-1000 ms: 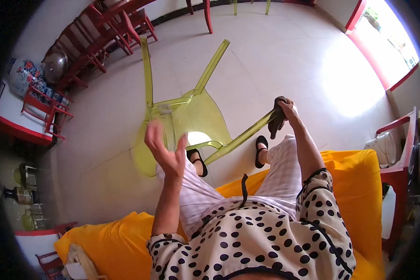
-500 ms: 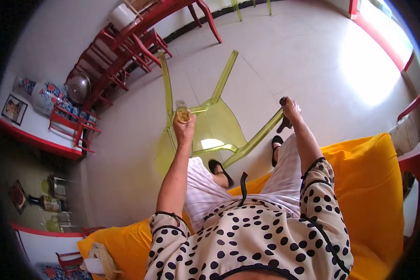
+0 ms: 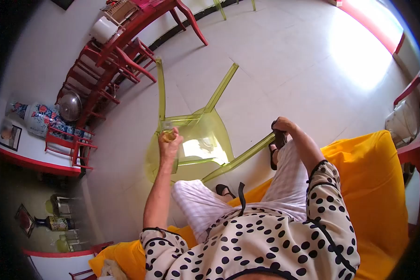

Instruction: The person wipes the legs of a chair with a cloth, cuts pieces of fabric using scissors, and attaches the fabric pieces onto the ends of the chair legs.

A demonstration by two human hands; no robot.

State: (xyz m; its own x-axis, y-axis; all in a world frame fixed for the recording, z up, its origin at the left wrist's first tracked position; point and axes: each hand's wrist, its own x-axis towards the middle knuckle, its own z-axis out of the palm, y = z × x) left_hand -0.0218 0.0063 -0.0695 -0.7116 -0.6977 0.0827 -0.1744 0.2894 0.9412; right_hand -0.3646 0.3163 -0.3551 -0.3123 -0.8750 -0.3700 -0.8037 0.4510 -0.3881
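A see-through yellow-green plastic chair [image 3: 201, 140] is tipped over in front of my knees, its legs sticking out toward several sides. My left hand [image 3: 171, 144] is closed around one clear leg, whose tip shows above my fingers. At the end of the right-hand chair leg [image 3: 247, 155], my right hand [image 3: 286, 125] grips a dark brown item [image 3: 279, 138]; its kind cannot be made out, and my fingers partly cover it. The item is close to the leg's tip, but whether it sits around it is unclear.
I sit on an orange-covered seat [image 3: 368, 177]. Red chairs [image 3: 86, 70] and a red table [image 3: 149, 21] stand at the upper left, near a blue-and-white vase [image 3: 42, 119]. A whitish bag [image 3: 402, 123] is at the right.
Both hands have come down closer to my body, the left one also shifting left. The chair has moved slightly left with my hand. The dark item is now lower, near the leg's tip.
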